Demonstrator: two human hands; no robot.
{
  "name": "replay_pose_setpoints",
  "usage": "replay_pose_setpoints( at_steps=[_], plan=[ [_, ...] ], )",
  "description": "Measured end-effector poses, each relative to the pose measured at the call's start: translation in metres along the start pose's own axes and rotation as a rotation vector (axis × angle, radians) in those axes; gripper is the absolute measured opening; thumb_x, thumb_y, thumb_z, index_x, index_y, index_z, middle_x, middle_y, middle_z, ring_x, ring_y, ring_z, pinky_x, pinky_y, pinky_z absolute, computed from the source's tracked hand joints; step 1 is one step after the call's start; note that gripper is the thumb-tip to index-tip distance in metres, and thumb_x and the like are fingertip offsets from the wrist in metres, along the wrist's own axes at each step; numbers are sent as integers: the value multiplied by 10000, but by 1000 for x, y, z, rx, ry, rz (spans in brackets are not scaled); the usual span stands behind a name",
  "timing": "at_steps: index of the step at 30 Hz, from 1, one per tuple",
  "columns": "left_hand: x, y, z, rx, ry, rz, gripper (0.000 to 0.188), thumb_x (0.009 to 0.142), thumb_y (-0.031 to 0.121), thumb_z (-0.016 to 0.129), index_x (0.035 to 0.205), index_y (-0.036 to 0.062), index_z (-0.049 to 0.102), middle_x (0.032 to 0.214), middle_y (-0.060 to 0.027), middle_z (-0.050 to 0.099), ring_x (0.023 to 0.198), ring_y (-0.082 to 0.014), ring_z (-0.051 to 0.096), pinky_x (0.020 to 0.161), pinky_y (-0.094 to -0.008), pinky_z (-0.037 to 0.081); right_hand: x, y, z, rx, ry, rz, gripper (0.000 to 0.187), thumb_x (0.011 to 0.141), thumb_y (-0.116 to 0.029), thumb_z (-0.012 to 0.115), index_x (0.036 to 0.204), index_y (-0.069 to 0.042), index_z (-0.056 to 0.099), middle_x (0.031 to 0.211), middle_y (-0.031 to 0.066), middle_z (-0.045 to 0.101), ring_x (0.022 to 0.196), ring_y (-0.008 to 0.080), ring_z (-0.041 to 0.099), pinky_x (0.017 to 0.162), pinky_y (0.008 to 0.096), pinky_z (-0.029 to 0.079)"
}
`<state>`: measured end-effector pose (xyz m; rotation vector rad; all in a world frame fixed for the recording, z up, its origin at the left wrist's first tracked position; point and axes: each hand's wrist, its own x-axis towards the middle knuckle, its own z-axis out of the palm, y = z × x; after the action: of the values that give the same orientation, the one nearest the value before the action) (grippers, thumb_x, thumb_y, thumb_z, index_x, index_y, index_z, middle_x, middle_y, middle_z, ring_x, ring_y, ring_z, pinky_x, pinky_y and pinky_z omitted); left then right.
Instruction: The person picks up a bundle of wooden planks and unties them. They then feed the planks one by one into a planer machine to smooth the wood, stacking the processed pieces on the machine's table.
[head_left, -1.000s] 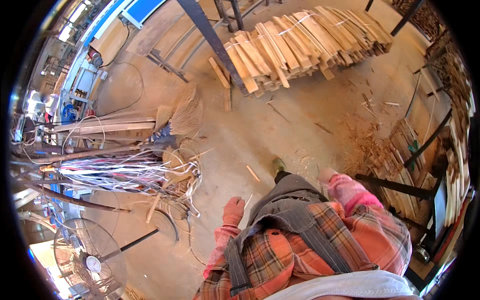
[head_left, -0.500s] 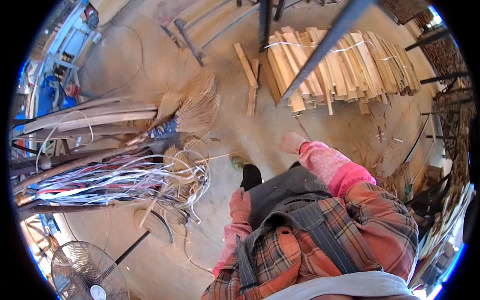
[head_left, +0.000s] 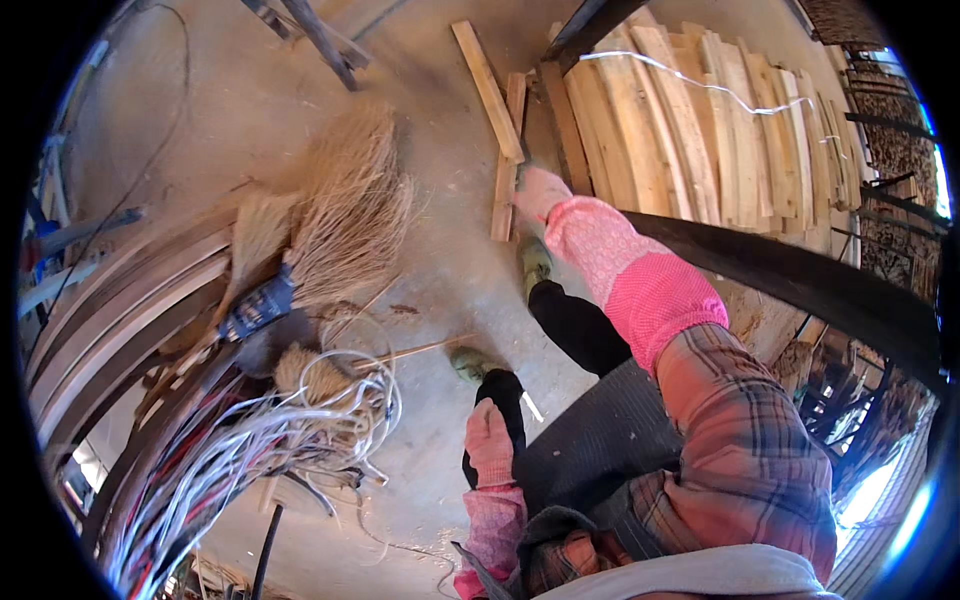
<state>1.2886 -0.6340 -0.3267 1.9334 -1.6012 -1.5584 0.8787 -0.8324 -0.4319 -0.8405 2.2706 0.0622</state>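
Evidently the right hand [head_left: 541, 192] is stretched well forward, at the edge of the lower of two loose planks [head_left: 503, 212] on the floor [head_left: 430, 140]; its fingers are bunched together, and I cannot tell whether they touch the wood or have closed on it. The left hand [head_left: 488, 445] hangs low beside the left leg, its back upward and its fingers close together; its palm is hidden, so I cannot tell whether it is clenched or holds anything. Of those two planks, the other [head_left: 485, 92] lies slantwise, its near end across the lower one. Just right of them stands one stack [head_left: 690, 140] of pale boards, too many to count, with a white strap [head_left: 752, 109] over its top. One dark bar [head_left: 790, 275] runs in front of the stack. Two greenish shoes [head_left: 535, 262] show below the dark trousers. At left lie one large straw broom [head_left: 350, 220] and one tangle of mostly white strands [head_left: 290, 430], uncountable.
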Motion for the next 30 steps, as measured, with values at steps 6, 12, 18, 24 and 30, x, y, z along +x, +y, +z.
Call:
replay_pose_setpoints(
  at_steps=[6,12,18,24,30],
  plan=[
    [64,-22,51,-98,-33,-154,231,990,109,685,1192,-2,697,1188,-156,725,1109,-260,695,1011,-359,525,174,18,58,7,60,27,533,852,-309,750,1262,13,639,1247,251,686,1180,406,660,991,484,548],
    [103,-6,46,-330,-194,-398,296,977,54,684,1264,-15,659,1229,-134,703,1146,-200,668,1020,-326,515,265,15,82,-137,270,111,819,841,-327,787,1465,20,387,1346,270,612,1222,421,633,1020,487,534],
    [108,-2,48,-506,-214,-563,333,962,12,685,1287,-32,633,1256,-129,686,1151,-188,658,1036,-312,507,220,33,135,143,71,166,854,853,-290,779,1477,69,320,1442,308,517,1270,431,594,1054,479,509],
    [117,-7,63,-323,-273,-533,352,953,85,711,1274,-48,651,1130,-101,717,953,-161,682,882,-287,563,163,37,231,101,-24,416,1106,793,-480,817,1517,110,224,1489,264,497,1338,360,556,1116,403,457],
    [120,-18,51,-341,-309,-553,315,963,72,706,1262,-18,669,1203,-116,710,1072,-185,666,973,-316,526,162,38,228,106,-16,415,974,780,-380,823,1493,71,335,1408,254,557,1305,352,580,1106,406,466]
  ],
)
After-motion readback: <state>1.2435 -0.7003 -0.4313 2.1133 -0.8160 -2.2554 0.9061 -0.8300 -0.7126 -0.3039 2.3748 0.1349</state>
